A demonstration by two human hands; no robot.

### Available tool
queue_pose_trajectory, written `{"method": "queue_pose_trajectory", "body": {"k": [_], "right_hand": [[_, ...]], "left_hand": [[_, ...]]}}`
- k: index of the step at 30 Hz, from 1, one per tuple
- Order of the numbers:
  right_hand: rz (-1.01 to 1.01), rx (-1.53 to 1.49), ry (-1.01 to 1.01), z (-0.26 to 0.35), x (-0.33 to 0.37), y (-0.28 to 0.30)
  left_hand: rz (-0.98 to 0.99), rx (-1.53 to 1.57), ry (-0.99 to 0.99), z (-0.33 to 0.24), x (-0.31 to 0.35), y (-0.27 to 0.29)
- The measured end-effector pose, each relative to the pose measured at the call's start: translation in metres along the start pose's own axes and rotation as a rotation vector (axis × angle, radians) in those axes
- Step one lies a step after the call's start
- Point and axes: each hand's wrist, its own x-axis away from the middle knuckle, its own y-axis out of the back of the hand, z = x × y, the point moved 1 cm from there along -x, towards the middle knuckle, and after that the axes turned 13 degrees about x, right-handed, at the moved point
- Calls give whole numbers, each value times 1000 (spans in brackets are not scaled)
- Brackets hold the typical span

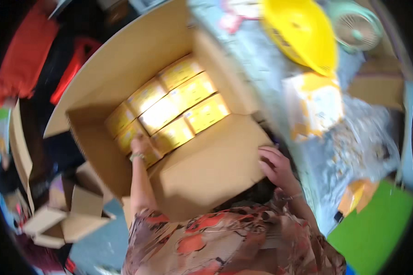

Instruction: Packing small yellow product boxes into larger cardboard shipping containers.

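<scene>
A large open cardboard carton (215, 151) stands in front of me, with several yellow boxes (188, 96) packed in rows inside. My left hand (142, 145) reaches down into its near left part. The fingers of that hand are bent around the top of a yellow box (152, 158), though blur softens their tips. At the carton's right side, my right hand (276, 166) has its curled fingers over the edge of the near flap (248, 142). Glare whitens the tops of the middle boxes.
Right of the carton, a pale blue surface holds a yellow basket (307, 36), a mint-green fan (357, 27), a white and yellow package (314, 105) and a clear plastic bag (362, 137). Smaller open cartons (85, 224) lie at lower left. Someone in red (27, 50) is at upper left.
</scene>
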Motion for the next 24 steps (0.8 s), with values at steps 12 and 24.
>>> {"method": "queue_pose_trajectory", "body": {"k": [12,24], "right_hand": [[-825,98,-92,-99,-23,159],[-282,590,-270,-98,-69,186]], "left_hand": [[117,206,-1456,-364,230,-131],[120,-174,-1507,-356,247,-168]]}}
